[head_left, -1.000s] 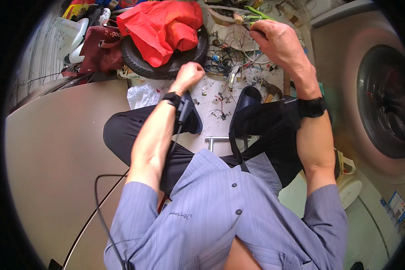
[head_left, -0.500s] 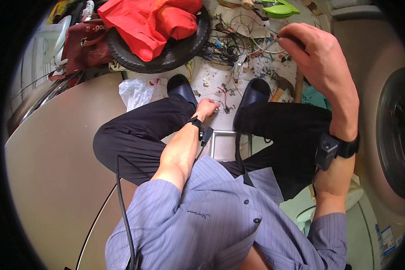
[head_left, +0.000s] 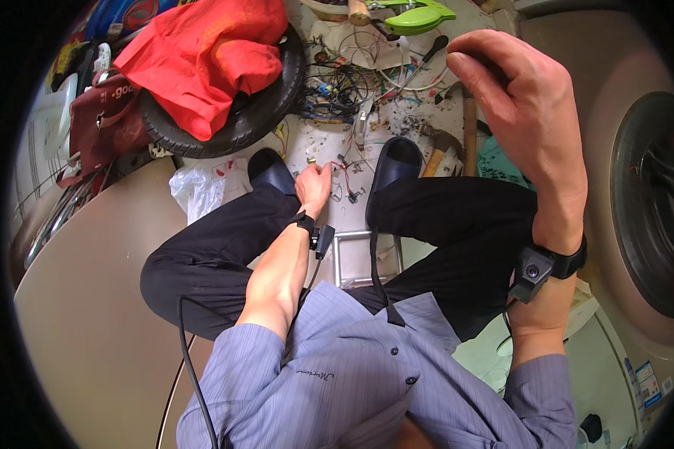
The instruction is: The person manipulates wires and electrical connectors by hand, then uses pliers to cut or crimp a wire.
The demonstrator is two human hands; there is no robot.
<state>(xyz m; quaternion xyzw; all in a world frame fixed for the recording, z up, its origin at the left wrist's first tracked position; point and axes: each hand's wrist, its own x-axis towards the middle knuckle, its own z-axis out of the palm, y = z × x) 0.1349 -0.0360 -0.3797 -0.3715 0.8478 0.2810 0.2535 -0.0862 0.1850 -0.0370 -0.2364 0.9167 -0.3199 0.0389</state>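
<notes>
My left hand (head_left: 314, 185) is low over the floor between my two slippers, its fingers bent downward and close together. A small yellow-green piece (head_left: 311, 159) lies right at its fingertips; whether they grip it is hidden. Beside that hand, to the right, is a small cluster of parts with a red wire (head_left: 343, 170). My right hand (head_left: 513, 93) is raised at the right, fingers curled and pressed against the thumb; anything inside them cannot be made out. Left of its fingertips, a black-ended rod (head_left: 434, 49) lies among the scraps.
Tangled wires (head_left: 329, 90) cover the floor ahead. A black tyre (head_left: 240, 138) under a red cloth (head_left: 210, 60) is at the left. A hammer (head_left: 445, 146) lies beyond my right slipper (head_left: 397, 161). A round appliance door (head_left: 659, 202) stands at the right, a crumpled plastic bag (head_left: 196, 187) at the left.
My left hand has moved left, from the red-wire cluster to the yellow-green piece. My right hand stays raised and curled. The whole view has shifted.
</notes>
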